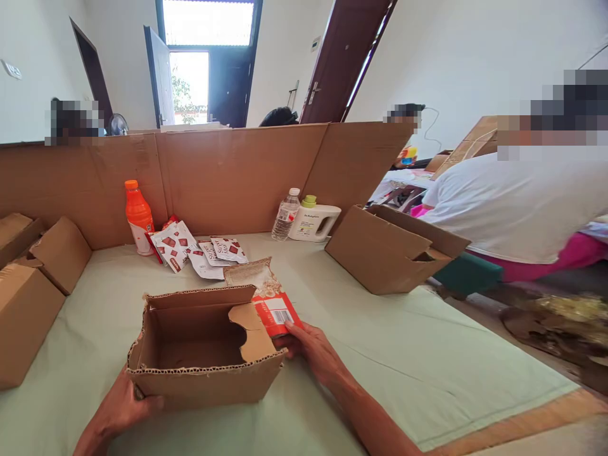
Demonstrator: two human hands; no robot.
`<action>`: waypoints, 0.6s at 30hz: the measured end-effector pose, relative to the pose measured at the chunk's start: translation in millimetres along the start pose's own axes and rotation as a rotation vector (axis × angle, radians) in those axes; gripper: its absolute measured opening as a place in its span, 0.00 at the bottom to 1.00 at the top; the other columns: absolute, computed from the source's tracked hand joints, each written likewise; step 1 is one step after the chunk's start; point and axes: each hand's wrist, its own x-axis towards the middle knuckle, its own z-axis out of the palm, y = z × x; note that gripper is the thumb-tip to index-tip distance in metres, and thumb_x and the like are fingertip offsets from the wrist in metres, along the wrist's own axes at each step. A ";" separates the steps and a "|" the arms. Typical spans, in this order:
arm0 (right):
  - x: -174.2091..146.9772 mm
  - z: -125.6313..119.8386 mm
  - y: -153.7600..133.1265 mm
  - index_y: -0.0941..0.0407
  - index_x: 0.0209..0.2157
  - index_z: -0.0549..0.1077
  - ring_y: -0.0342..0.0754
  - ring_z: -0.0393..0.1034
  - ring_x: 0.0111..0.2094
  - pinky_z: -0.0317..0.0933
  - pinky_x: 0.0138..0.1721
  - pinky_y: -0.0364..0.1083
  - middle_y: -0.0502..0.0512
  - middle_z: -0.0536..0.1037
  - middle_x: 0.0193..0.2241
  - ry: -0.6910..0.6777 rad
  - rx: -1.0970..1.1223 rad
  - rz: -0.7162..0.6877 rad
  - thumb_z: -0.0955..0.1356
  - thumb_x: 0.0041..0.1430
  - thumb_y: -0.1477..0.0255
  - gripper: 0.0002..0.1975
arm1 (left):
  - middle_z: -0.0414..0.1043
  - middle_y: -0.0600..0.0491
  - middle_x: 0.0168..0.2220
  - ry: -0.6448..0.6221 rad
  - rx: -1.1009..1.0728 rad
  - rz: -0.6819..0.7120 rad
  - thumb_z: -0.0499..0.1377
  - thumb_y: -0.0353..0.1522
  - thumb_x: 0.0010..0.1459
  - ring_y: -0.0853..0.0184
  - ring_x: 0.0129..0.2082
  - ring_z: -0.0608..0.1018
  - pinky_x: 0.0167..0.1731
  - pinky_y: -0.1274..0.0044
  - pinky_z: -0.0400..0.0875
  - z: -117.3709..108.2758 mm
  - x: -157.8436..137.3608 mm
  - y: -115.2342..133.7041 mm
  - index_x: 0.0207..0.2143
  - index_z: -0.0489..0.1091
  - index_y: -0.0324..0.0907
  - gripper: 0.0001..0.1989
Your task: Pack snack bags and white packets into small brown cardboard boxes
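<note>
Head view: hold and placement notes

Landmark: the open-topped, rectangular brown corrugated-cardboard box, at the near side of the counter with its pale green cloth. Whether its base bears fully on the cloth cannot be told.

Left hand: grips the box at its near-left corner, thumb along the near wall, the other fingers mostly hidden. This grip presumably steadies the light carton and keeps its opening upward.

Right hand: closed on the near end of a flat red-and-beige packet with a printed barcode, thumb on top, just right of the box. The packet slants away behind the box's far-right corner. An end grip probably leaves most of the packet clear of the fingers. Contact between this hand and the box cannot be confirmed.

Flap: a tan cardboard flap with a curved edge leans inward at the box's right end, covering part of the opening.

Beyond the box: white pouches with dark red squares and an orange-capped plastic bottle. Farther right of these, a clear plastic bottle stands beside a white handled jug. The upright brown cardboard panel behind them likely serves as a screen.
</note>
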 end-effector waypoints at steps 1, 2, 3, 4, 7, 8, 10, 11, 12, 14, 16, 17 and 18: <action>-1.4 0.4 -0.8 0.59 0.32 0.80 0.50 0.74 0.25 0.66 0.24 0.45 0.62 0.83 0.27 -0.002 -0.001 -0.005 0.76 0.43 0.44 0.31 | 0.75 0.46 0.45 -0.028 -0.003 -0.016 0.66 0.35 0.41 0.42 0.56 0.70 0.53 0.60 0.71 0.4 -0.4 2.7 0.53 0.72 0.44 0.32; -2.5 0.6 -0.9 0.59 0.32 0.80 0.49 0.73 0.25 0.65 0.24 0.45 0.63 0.83 0.28 -0.004 -0.007 -0.011 0.76 0.43 0.44 0.31 | 0.75 0.46 0.45 -0.043 -0.009 -0.028 0.66 0.36 0.42 0.43 0.55 0.72 0.53 0.60 0.71 1.1 -0.7 4.6 0.53 0.72 0.44 0.32; -3.2 0.7 -0.2 0.60 0.32 0.80 0.48 0.73 0.24 0.65 0.23 0.45 0.62 0.83 0.28 -0.007 -0.018 -0.016 0.75 0.44 0.44 0.31 | 0.76 0.47 0.44 -0.049 -0.017 -0.032 0.67 0.36 0.42 0.44 0.54 0.72 0.53 0.61 0.71 1.9 -1.0 5.8 0.54 0.71 0.44 0.33; -3.5 0.6 1.2 0.60 0.31 0.80 0.48 0.72 0.23 0.64 0.23 0.45 0.62 0.83 0.27 -0.011 -0.030 -0.019 0.75 0.45 0.44 0.31 | 0.76 0.47 0.43 -0.050 -0.030 -0.028 0.68 0.38 0.43 0.44 0.54 0.73 0.53 0.60 0.71 2.8 -1.3 6.2 0.55 0.71 0.44 0.34; -3.6 0.3 6.5 0.60 0.31 0.80 0.45 0.70 0.21 0.63 0.22 0.44 0.61 0.82 0.26 -0.029 -0.046 -0.019 0.75 0.45 0.43 0.31 | 0.76 0.47 0.45 -0.038 -0.063 -0.001 0.69 0.41 0.44 0.44 0.57 0.71 0.57 0.59 0.69 4.3 -2.6 5.6 0.58 0.69 0.45 0.37; -3.7 0.5 7.5 0.60 0.30 0.80 0.45 0.70 0.21 0.63 0.22 0.44 0.61 0.82 0.26 -0.022 -0.035 -0.023 0.75 0.45 0.44 0.31 | 0.75 0.46 0.47 -0.030 -0.069 0.011 0.70 0.42 0.43 0.43 0.59 0.70 0.58 0.59 0.68 4.6 -3.5 5.6 0.60 0.67 0.45 0.40; -4.8 1.4 6.9 0.60 0.30 0.80 0.46 0.70 0.21 0.64 0.22 0.44 0.61 0.82 0.26 0.027 0.005 -0.049 0.75 0.44 0.44 0.30 | 0.72 0.43 0.54 -0.006 -0.076 0.028 0.70 0.45 0.44 0.42 0.62 0.66 0.60 0.60 0.66 5.6 -6.3 7.1 0.64 0.62 0.45 0.45; -6.2 2.0 5.4 0.60 0.30 0.80 0.47 0.72 0.22 0.65 0.22 0.44 0.61 0.82 0.27 0.067 0.036 -0.074 0.76 0.43 0.45 0.29 | 0.69 0.42 0.58 0.014 -0.074 0.029 0.69 0.47 0.45 0.42 0.64 0.65 0.61 0.60 0.65 6.9 -8.5 8.5 0.65 0.59 0.44 0.47; -8.3 2.6 3.4 0.60 0.30 0.80 0.48 0.73 0.24 0.65 0.22 0.44 0.62 0.82 0.28 0.111 0.072 -0.103 0.77 0.42 0.46 0.29 | 0.67 0.41 0.60 0.041 -0.064 0.026 0.69 0.48 0.46 0.42 0.65 0.64 0.62 0.60 0.64 9.1 -11.2 10.3 0.66 0.56 0.44 0.49; -15.1 3.6 -1.3 0.59 0.31 0.80 0.51 0.75 0.26 0.66 0.22 0.45 0.63 0.83 0.29 0.192 0.139 -0.169 0.78 0.40 0.47 0.29 | 0.64 0.39 0.62 0.144 -0.032 0.024 0.67 0.50 0.48 0.42 0.65 0.64 0.62 0.59 0.63 16.9 -17.9 13.3 0.67 0.56 0.43 0.48; -25.5 3.8 -4.4 0.59 0.32 0.80 0.52 0.75 0.26 0.67 0.22 0.47 0.62 0.82 0.27 0.254 0.185 -0.238 0.78 0.41 0.48 0.29 | 0.68 0.40 0.59 0.301 -0.010 0.022 0.65 0.52 0.51 0.44 0.62 0.68 0.61 0.58 0.65 28.8 -25.9 13.3 0.64 0.60 0.43 0.42; -31.8 3.6 -4.6 0.60 0.32 0.80 0.52 0.75 0.25 0.67 0.21 0.47 0.61 0.81 0.26 0.273 0.192 -0.270 0.78 0.42 0.48 0.28 | 0.70 0.42 0.55 0.386 -0.012 0.024 0.64 0.52 0.53 0.45 0.59 0.70 0.60 0.58 0.66 35.8 -30.2 11.2 0.61 0.63 0.44 0.38; -38.7 3.3 -3.9 0.59 0.31 0.80 0.51 0.74 0.24 0.67 0.21 0.47 0.60 0.81 0.25 0.283 0.189 -0.299 0.77 0.44 0.49 0.27 | 0.72 0.43 0.52 0.470 -0.022 0.024 0.63 0.52 0.55 0.47 0.57 0.72 0.58 0.58 0.67 42.9 -34.4 7.6 0.59 0.65 0.45 0.35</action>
